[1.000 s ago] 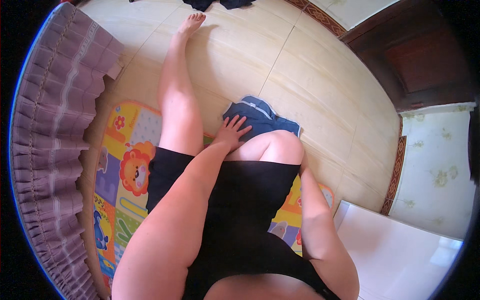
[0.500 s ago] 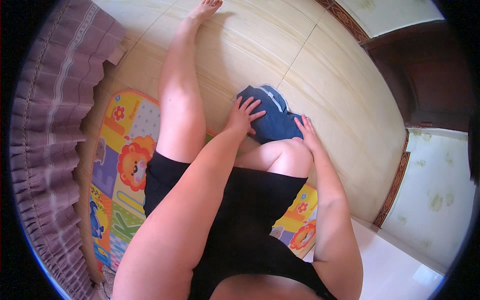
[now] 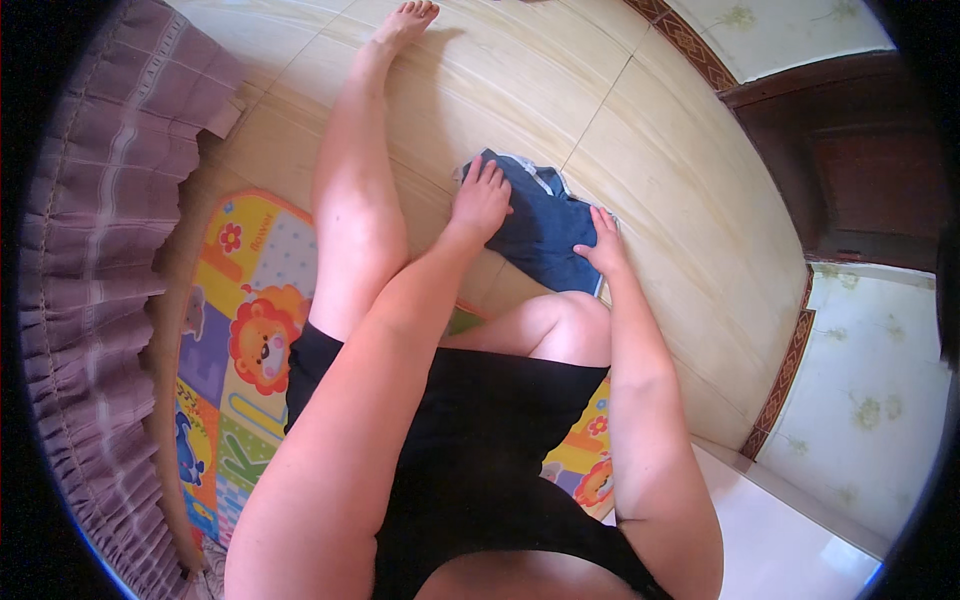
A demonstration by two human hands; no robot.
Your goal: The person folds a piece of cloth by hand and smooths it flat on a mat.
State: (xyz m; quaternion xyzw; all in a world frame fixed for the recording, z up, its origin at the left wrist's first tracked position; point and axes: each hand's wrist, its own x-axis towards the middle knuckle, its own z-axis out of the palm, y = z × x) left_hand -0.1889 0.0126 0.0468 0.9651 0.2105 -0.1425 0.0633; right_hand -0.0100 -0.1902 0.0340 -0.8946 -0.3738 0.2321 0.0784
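A blue denim garment (image 3: 543,232) with pale, frayed-looking edging, shaped like small shorts, lies spread on the tiled floor just beyond my bent right leg. On its left side rests my left hand (image 3: 482,203), palm down with the fingers stretched toward the far edge. My right hand (image 3: 604,246) lies on the garment's right edge, fingers extended and thumb apart. Neither hand grips the cloth. A fold or opening with whitish lining shows along the far edge, between the two hands.
Under me is a colourful play mat (image 3: 215,345) with lion pictures. A purple curtain (image 3: 95,300) hangs on the left. At the right are a dark wooden door (image 3: 850,160), a patterned wall (image 3: 870,400) and a white glossy surface (image 3: 770,530). My left leg (image 3: 355,190) stretches forward.
The garment has been spread flatter and shifted slightly away from my knee. My left hand has moved a little left and farther away; my right hand has slid slightly left.
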